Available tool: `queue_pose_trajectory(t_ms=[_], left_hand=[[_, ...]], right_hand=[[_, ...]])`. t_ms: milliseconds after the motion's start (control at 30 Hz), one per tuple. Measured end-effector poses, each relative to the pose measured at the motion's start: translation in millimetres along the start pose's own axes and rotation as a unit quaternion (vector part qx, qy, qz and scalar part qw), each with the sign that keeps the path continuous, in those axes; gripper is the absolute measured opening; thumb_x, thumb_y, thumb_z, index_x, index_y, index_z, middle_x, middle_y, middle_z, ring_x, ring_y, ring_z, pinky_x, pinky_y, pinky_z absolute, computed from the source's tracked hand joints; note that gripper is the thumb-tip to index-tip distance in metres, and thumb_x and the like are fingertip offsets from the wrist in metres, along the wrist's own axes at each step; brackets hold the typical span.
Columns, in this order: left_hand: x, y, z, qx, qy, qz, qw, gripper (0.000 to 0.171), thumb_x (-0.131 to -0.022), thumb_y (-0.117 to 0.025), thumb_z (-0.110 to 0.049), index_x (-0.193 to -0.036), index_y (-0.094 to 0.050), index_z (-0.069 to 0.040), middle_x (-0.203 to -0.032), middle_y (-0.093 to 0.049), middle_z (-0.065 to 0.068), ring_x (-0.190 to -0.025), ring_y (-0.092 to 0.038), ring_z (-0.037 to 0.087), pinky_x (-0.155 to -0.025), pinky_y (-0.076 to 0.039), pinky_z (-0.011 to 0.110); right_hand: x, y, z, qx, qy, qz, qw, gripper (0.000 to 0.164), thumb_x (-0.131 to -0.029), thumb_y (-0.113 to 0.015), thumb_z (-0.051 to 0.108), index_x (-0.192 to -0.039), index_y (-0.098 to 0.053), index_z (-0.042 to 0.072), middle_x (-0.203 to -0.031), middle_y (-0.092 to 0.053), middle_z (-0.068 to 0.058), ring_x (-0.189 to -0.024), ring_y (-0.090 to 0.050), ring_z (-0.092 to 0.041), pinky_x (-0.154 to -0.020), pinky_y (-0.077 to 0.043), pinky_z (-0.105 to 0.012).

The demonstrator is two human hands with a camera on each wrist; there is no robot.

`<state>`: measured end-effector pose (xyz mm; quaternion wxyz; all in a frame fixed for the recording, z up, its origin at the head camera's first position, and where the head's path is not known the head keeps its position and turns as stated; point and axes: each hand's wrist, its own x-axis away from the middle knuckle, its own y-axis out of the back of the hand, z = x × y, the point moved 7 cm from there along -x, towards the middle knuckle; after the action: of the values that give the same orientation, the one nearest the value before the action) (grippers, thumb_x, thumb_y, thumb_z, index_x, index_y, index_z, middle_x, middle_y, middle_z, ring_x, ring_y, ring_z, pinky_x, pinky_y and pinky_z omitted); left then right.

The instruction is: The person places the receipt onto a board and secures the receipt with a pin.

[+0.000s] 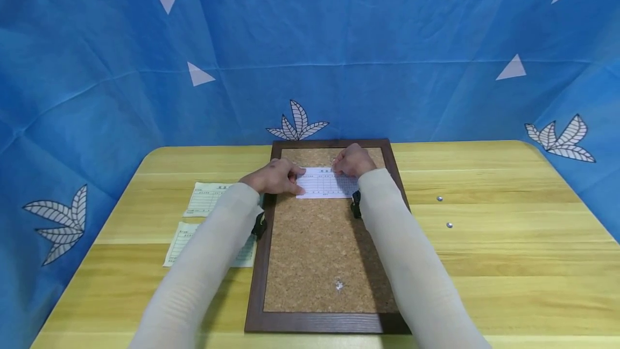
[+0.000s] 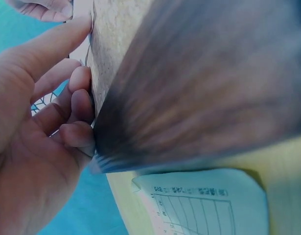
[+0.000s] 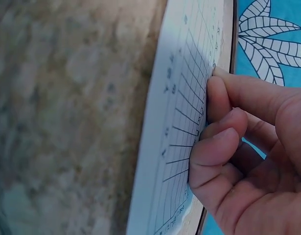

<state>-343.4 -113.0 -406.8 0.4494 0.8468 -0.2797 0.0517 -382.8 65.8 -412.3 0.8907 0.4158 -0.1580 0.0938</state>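
A white printed form [image 1: 322, 183] lies across the upper part of a cork board [image 1: 310, 246] with a dark brown frame. My left hand [image 1: 276, 175] presses the form's left edge with extended thumb and forefinger; the left wrist view shows its other fingers [image 2: 81, 105] bent at the board's edge. At the form's top edge my right hand [image 1: 356, 160] has its fingers curled, with thumb and forefinger [image 3: 219, 95] pinching what looks like a small thumbtack, mostly hidden by the fingertips. Its lower fingers touch the paper.
Two pale green forms [image 1: 205, 201] [image 1: 181, 241] lie on the wooden table left of the board, partly behind my left sleeve. Two silver thumbtacks [image 1: 439, 199] [image 1: 449, 225] are to the board's right. A small shiny patch [image 1: 339, 285] shows low on the cork. Blue cloth [image 1: 310, 42] hangs behind.
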Motion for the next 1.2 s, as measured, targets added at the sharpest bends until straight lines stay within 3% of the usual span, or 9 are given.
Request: queue_pose_trajectory(t_ms=[200,367,533,700,933,1000,1067,1167,1200], left_hand=[[0.3,0.2,0.2,-0.024,-0.003,-0.001,0.9997,0.063,-0.090,-0.077,-0.017,-0.145,-0.049,-0.006,-0.091,-0.057,0.006,-0.075,-0.043,0.015,-0.065,-0.036,0.025],[2.3,-0.6,4.5,-0.030,0.007,0.001,0.9995,0.063,-0.090,-0.077,-0.017,-0.145,-0.050,-0.006,-0.089,-0.058,0.006,-0.072,-0.042,0.015,-0.065,-0.036,0.026],[2.4,0.4,1.8,-0.028,-0.006,-0.002,0.9996,0.062,-0.090,-0.077,-0.017,-0.145,-0.050,-0.006,-0.085,-0.056,0.005,-0.070,-0.041,0.013,-0.063,-0.035,0.024],[3.3,0.4,-0.5,-0.019,-0.021,-0.001,0.9996,0.061,-0.091,-0.075,-0.017,-0.146,-0.049,-0.005,-0.083,-0.054,0.004,-0.069,-0.040,0.013,-0.063,-0.035,0.025],[8.3,2.2,2.7,-0.012,-0.032,-0.020,0.9992,0.059,-0.091,-0.076,-0.016,-0.144,-0.052,-0.004,-0.081,-0.051,0.004,-0.070,-0.041,0.014,-0.064,-0.035,0.026],[10.7,3.5,2.7,-0.016,-0.041,-0.026,0.9987,0.046,-0.091,-0.076,-0.015,-0.133,-0.063,-0.003,-0.078,-0.049,0.003,-0.070,-0.042,0.014,-0.064,-0.036,0.027],[13.2,5.0,2.8,-0.019,-0.050,-0.028,0.9982,0.026,-0.091,-0.076,-0.015,-0.111,-0.068,0.001,-0.076,-0.046,0.003,-0.069,-0.041,0.015,-0.065,-0.035,0.027],[16.4,7.4,4.2,-0.018,-0.058,-0.031,0.9977,0.024,-0.092,-0.075,-0.014,-0.111,-0.068,-0.001,-0.076,-0.050,0.002,-0.067,-0.040,0.014,-0.067,-0.037,0.028],[17.7,8.3,5.3,-0.015,-0.055,-0.032,0.9979,0.034,-0.092,-0.075,-0.015,-0.121,-0.067,-0.001,-0.079,-0.053,0.002,-0.067,-0.040,0.014,-0.068,-0.038,0.029]], right_hand=[[1.4,-1.8,-1.2,0.001,0.013,-0.004,1.000,0.006,-0.092,-0.066,0.007,-0.088,-0.069,0.005,-0.082,-0.061,-0.004,-0.072,-0.050,-0.017,-0.058,-0.039,-0.026],[7.0,-5.9,-2.6,-0.010,0.038,-0.005,0.999,0.014,-0.097,-0.065,0.013,-0.099,-0.074,0.003,-0.085,-0.066,-0.005,-0.080,-0.054,-0.017,-0.064,-0.044,-0.025],[10.9,-2.4,-3.7,-0.027,0.063,-0.004,0.998,0.020,-0.099,-0.062,0.015,-0.106,-0.074,0.002,-0.078,-0.066,-0.003,-0.073,-0.054,-0.015,-0.064,-0.047,-0.025],[12.2,2.0,-6.5,-0.067,0.080,0.026,0.994,0.024,-0.100,-0.060,0.015,-0.116,-0.071,0.001,-0.079,-0.067,-0.004,-0.068,-0.056,-0.011,-0.063,-0.048,-0.024],[17.4,3.7,-7.5,-0.108,0.093,0.098,0.985,0.034,-0.101,-0.060,0.016,-0.131,-0.063,0.000,-0.098,-0.068,-0.011,-0.083,-0.062,-0.016,-0.073,-0.052,-0.028],[20.6,6.4,-4.5,-0.101,0.100,0.114,0.983,0.035,-0.101,-0.060,0.017,-0.132,-0.062,0.000,-0.100,-0.068,-0.011,-0.084,-0.062,-0.017,-0.075,-0.052,-0.030],[24.5,10.4,-0.6,-0.096,0.103,0.122,0.982,0.036,-0.101,-0.061,0.018,-0.133,-0.062,0.001,-0.101,-0.068,-0.013,-0.085,-0.062,-0.018,-0.078,-0.053,-0.032],[29.8,16.2,3.8,-0.092,0.109,0.123,0.982,0.035,-0.101,-0.060,0.018,-0.132,-0.063,0.002,-0.102,-0.068,-0.014,-0.087,-0.062,-0.020,-0.082,-0.054,-0.036],[31.2,17.5,4.3,-0.092,0.108,0.122,0.982,0.035,-0.101,-0.060,0.019,-0.132,-0.063,0.002,-0.104,-0.068,-0.015,-0.089,-0.063,-0.020,-0.084,-0.054,-0.037]])
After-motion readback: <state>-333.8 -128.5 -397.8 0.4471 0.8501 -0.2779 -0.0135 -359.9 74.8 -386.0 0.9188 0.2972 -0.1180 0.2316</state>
